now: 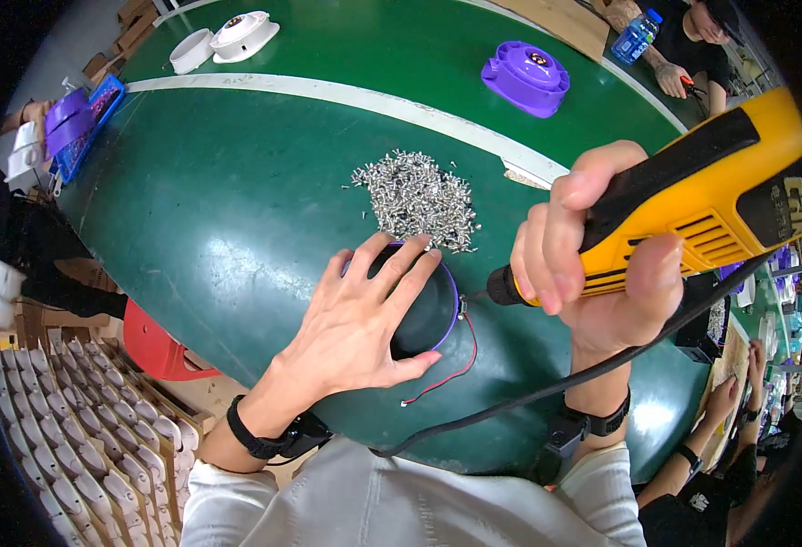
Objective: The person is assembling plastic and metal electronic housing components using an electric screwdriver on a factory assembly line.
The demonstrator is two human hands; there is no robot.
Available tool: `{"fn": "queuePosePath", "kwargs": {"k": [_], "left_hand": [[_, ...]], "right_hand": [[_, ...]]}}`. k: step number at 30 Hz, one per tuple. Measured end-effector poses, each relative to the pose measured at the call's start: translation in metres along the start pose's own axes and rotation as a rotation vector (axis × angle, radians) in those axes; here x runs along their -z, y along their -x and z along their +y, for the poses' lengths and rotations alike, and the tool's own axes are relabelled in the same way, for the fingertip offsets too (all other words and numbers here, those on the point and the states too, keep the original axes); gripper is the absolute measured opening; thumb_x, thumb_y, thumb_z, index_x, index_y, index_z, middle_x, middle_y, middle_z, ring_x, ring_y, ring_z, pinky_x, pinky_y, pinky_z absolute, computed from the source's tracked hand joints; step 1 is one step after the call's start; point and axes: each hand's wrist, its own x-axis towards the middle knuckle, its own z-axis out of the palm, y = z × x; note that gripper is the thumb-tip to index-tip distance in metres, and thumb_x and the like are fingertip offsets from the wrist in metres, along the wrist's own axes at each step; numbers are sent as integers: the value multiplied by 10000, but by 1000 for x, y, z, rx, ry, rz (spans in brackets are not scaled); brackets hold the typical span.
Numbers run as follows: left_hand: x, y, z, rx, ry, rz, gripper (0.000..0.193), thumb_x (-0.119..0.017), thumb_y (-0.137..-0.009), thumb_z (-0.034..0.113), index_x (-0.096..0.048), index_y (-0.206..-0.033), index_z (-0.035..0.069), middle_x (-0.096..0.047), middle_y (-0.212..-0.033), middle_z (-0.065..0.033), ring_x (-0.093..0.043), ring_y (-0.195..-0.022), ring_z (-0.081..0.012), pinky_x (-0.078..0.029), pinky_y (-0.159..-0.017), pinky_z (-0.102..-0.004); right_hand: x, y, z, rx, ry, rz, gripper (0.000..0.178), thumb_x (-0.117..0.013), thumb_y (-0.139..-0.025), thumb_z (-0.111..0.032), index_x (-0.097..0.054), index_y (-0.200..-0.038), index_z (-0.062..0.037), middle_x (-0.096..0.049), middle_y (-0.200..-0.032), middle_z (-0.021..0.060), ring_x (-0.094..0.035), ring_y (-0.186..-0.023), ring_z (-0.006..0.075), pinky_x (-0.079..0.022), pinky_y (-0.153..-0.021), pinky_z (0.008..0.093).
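Note:
My left hand (360,319) lies flat over a round dark part with a purple rim (437,310) on the green table (237,210), fingers spread across its top. A thin red and black wire (456,369) trails from that part toward me. My right hand (592,264) grips a yellow and black electric screwdriver (693,205), its tip (497,290) right beside the part's right edge. A black cable (547,392) runs from the tool down past my wrist. A heap of small silver screws (416,196) lies just beyond the part.
A purple housing (527,77) and two white round parts (223,41) sit farther back past a white stripe. A red stool (159,346) and a box of white moulded pieces (82,428) are at my left. Another person with a blue bottle (636,36) sits far right.

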Motion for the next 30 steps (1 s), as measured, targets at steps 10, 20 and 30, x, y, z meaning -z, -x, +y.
{"fn": "queuePosePath", "kwargs": {"k": [10,20,30], "left_hand": [[-2,-2,4,-6,-6,-1,851,-707,-613,446,-405,-1302,47,-390,-1349,-114,-371,-1192,-341,-358,-941,-448],[0,5,-1,-6,14,-1,833,-686,-633,460,-402,-1305,58,-371,-1359,-139,-373,-1190,-351,-347,-953,-458],[34,-33,-32,103,1517,528,545,-430,-936,419,-436,-1230,-40,-531,-1202,-183,-507,-1133,-224,-421,-896,-348]], "right_hand": [[4,4,-1,23,0,5,552,-505,-880,-500,-424,-1048,20,-451,-553,18,-438,-428,101,-381,-417,239],[-1,0,9,52,-108,-41,537,-507,-883,-485,-427,-1054,17,-441,-551,10,-432,-429,107,-376,-432,236],[2,-1,9,62,-126,-57,463,-472,-912,-429,-436,-1052,11,-437,-566,11,-422,-426,87,-387,-443,215]]}}
